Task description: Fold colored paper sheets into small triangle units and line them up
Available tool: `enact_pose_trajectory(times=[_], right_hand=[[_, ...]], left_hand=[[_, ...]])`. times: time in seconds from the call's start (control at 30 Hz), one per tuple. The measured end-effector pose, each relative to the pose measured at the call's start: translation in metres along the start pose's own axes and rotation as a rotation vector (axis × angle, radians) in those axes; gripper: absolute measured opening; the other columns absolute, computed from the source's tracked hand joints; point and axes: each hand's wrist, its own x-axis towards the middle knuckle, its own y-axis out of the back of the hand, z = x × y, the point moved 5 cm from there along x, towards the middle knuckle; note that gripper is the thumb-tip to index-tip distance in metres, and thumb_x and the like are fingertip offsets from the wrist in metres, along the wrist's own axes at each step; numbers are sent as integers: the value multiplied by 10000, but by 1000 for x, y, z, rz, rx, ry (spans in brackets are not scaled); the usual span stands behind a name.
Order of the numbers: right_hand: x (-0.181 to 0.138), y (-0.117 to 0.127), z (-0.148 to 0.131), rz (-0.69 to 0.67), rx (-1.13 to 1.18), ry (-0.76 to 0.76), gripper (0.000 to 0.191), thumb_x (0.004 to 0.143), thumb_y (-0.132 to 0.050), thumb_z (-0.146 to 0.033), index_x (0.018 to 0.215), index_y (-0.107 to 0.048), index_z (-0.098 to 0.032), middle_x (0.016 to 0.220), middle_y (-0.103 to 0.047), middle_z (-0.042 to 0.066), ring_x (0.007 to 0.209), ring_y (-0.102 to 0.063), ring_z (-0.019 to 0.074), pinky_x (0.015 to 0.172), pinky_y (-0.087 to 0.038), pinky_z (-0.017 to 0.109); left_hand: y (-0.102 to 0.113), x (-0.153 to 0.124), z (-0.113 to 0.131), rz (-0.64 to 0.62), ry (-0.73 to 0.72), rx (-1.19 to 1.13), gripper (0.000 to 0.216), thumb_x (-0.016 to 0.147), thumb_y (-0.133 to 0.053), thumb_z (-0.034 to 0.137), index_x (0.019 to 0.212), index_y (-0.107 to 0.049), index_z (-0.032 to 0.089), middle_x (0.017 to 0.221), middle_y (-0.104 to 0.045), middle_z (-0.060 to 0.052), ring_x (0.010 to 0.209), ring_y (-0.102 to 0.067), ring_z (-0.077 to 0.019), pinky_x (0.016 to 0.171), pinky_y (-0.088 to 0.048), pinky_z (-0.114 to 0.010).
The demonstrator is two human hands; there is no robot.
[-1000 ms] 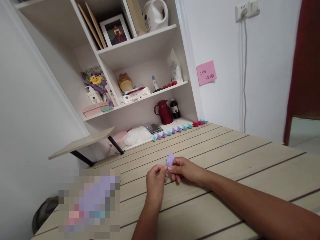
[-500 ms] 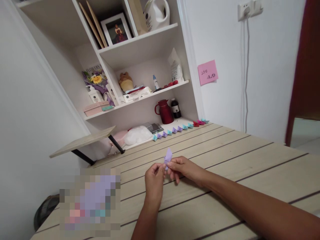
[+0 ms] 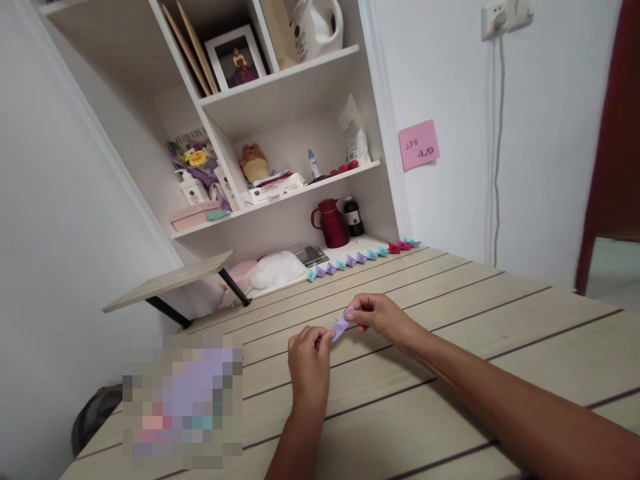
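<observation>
A small folded purple paper piece (image 3: 342, 325) is stretched between both my hands, just above the wooden slatted table (image 3: 450, 347). My left hand (image 3: 309, 360) pinches its near left end with fingertips closed. My right hand (image 3: 381, 316) pinches its far right end, fingers curled round it. A row of several small folded paper pieces (image 3: 361, 256), blue, purple and pink-red, lies along the table's far edge.
White shelves (image 3: 280, 100) at the back hold a framed photo, a jug, bottles, a dark red kettle (image 3: 331, 224) and a flower bouquet. A small raised wooden board (image 3: 170, 280) stands at the left. A pink note (image 3: 419, 145) sticks on the wall. A blurred patch covers the table's left.
My right hand has moved up and away to the right, pulling the purple paper out longer and flatter between the two hands. My left hand has stayed about where it was.
</observation>
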Motion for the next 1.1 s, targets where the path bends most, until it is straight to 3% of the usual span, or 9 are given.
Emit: enact_pose_trajectory(times=[0.17,0.33,0.43,0.63,0.87,0.97,1.1], right_hand=[[2,1,2,-10,30,38,211,689,-703,-337,688,-568,-175,588,-567,-50,517,-532,97,538,-388,235],[3,-4,11,-83,85,17,223,685,-717,-343,755,-581,-181,635,-628,-23,615,-607,136,606,-446,257],[4,-5,16,-92,108,3,240,674,-728,-342,771,-576,-183,636,-633,-22,615,-612,139,616,-462,266],[5,0,13,-39,177,-22,303,632,-764,-354,771,-554,-185,642,-622,-32,605,-607,126,629,-477,269],[6,-1,15,-61,126,-2,226,677,-701,-309,791,-550,-186,689,-619,-23,623,-608,132,658,-486,285],[6,2,18,-14,-69,57,136,720,-620,-237,836,-560,-199,743,-609,-21,627,-600,130,639,-474,268],[7,13,27,84,-451,-11,226,793,-513,-199,1016,-540,-226,828,-623,-13,603,-599,118,603,-450,245]], left_hand=[[-2,-1,-6,27,105,-156,83,801,-603,288,791,-606,205,766,-633,-10,725,-562,-164,698,-409,-272],[-6,-3,-5,35,150,-287,472,717,-672,183,1162,-517,213,929,-587,-23,806,-574,-149,760,-447,-262],[-8,-3,-4,-13,129,-299,500,764,-604,150,1239,-474,237,929,-574,-19,787,-576,-140,745,-452,-256],[-8,-3,-1,-72,20,-248,278,820,-488,122,1069,-563,220,1049,-589,-58,771,-570,-138,727,-454,-259],[-11,-5,3,-140,-12,-121,91,795,-530,152,830,-584,216,854,-628,-11,738,-551,-149,670,-400,-241],[-15,-5,-4,-178,21,-28,66,792,-552,186,745,-584,220,754,-625,11,685,-536,-148,633,-356,-242],[-21,-6,-15,-241,66,117,107,760,-577,166,665,-573,215,707,-619,20,641,-523,-143,613,-311,-247]])
